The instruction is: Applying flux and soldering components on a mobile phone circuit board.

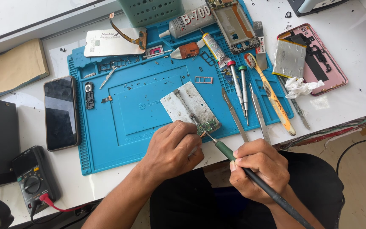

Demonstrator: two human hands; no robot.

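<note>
My right hand [259, 169] grips a dark green soldering iron [227, 152]; its tip touches a small green circuit board [208, 126]. The board is clamped on a white, stained holder plate [187, 104] lying on the blue work mat [136, 110]. My left hand [172, 148] rests curled at the near edge of the plate, beside the board; whether it pinches something is hidden by the fingers.
A dark phone [61, 112] lies left of the mat, a multimeter [34, 178] at the near left. Screwdrivers [240, 87], tweezers [257, 110] and a toothbrush [270, 91] lie right of the plate. A pink opened phone [323, 63], battery [289, 58], glue tube [191, 21] and basket [151, 10] sit behind.
</note>
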